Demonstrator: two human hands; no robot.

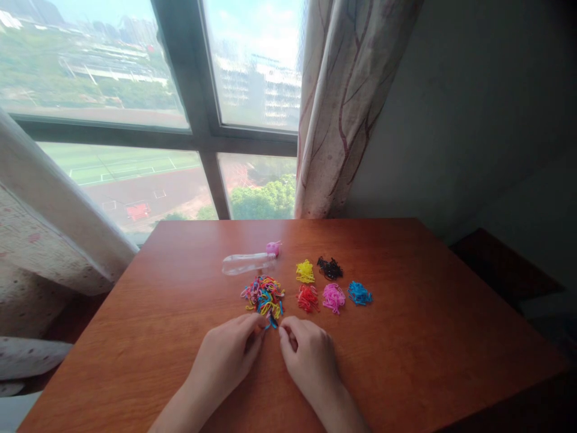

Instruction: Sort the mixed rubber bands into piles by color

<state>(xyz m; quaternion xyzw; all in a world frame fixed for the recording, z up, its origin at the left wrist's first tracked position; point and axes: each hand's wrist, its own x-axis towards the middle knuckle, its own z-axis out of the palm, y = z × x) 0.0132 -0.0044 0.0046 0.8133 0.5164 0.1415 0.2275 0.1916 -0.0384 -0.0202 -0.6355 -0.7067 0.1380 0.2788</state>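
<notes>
My left hand [232, 349] is closed in a pinch at the near edge of a mixed pile of coloured rubber bands [264, 293]. Opposite it, my right hand [311, 352] is also pinched, its fingertips a small gap away from the left ones. A few blue and dark rubber bands [271, 322] show between the fingertips, seemingly gripped there; the exact hold is partly hidden. To the right lie single-colour heaps: yellow bands [305, 271], black bands [330, 268], red bands [308, 298], pink bands [334, 298] and blue bands [360, 293].
Behind the mixed pile a clear plastic bottle [247, 263] lies on its side, with a pink cap [273, 248] beside its mouth. Everything rests on a brown wooden table [406, 349]. A window [207, 138] and curtains [342, 102] stand beyond its far edge.
</notes>
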